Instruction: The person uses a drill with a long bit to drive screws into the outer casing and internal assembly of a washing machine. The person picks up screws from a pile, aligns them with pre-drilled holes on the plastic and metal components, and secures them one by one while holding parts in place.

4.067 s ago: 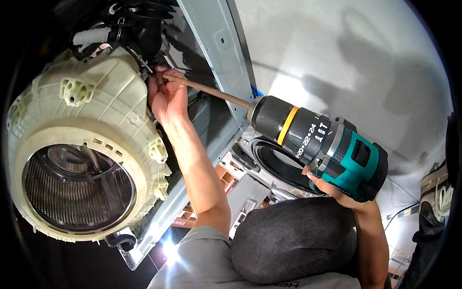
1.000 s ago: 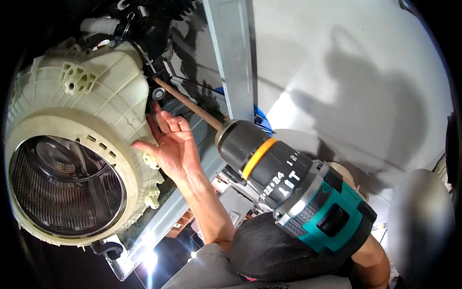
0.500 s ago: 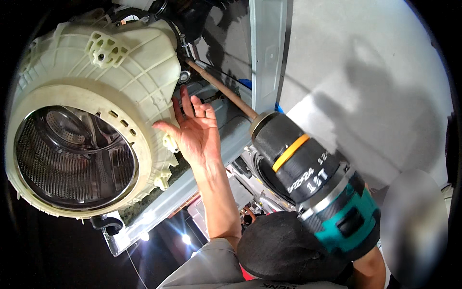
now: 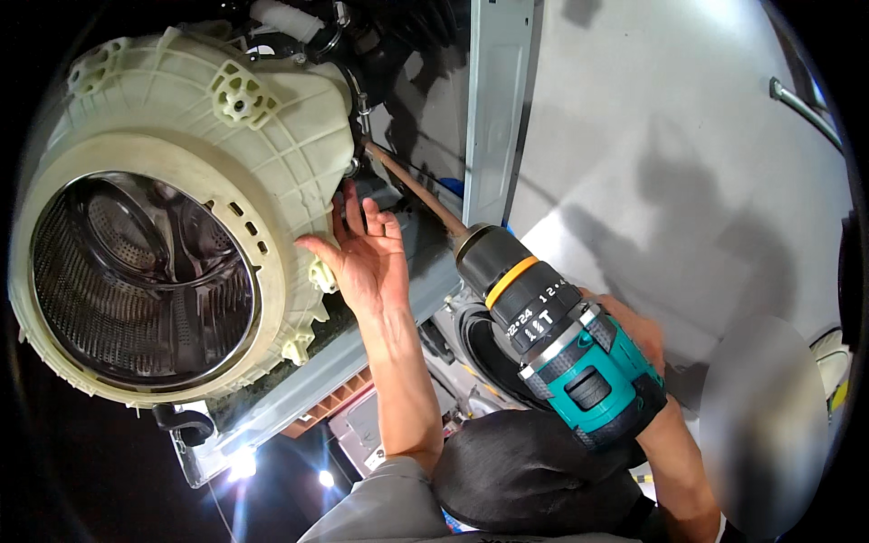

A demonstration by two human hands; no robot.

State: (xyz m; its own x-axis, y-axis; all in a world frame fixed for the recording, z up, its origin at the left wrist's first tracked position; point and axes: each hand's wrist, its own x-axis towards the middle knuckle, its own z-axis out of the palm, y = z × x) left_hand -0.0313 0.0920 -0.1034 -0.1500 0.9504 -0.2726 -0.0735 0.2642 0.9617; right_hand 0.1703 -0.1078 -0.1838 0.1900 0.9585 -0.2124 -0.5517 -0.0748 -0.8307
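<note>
A cream plastic washing machine tub (image 4: 303,136) fills the left side, its steel drum (image 4: 136,271) visible through the round opening. Against the tub's right edge rests my left hand (image 4: 374,271), palm up and fingers spread, with some fingertips tucked partly out of sight by the tub. My right hand (image 4: 638,330) grips a teal and black cordless drill (image 4: 579,362); the drill's body hides most of the fingers. From its chuck a long brownish rod-shaped bit (image 4: 416,188) runs up and left to the tub's upper right edge. What the tip meets there is too small to tell.
A grey metal cabinet panel (image 4: 496,118) stands upright right of the bit, and a lower metal rail (image 4: 317,385) slants beneath the tub. A black curved hose (image 4: 186,421) hangs at the tub's bottom. Dark hoses (image 4: 434,23) crowd the top. A dark rounded shape (image 4: 525,475) covers the lower middle.
The drill appears lower and further left, and more of my right hand shows behind it. The tub's top has shifted slightly right in view. My left hand keeps its place against the tub.
</note>
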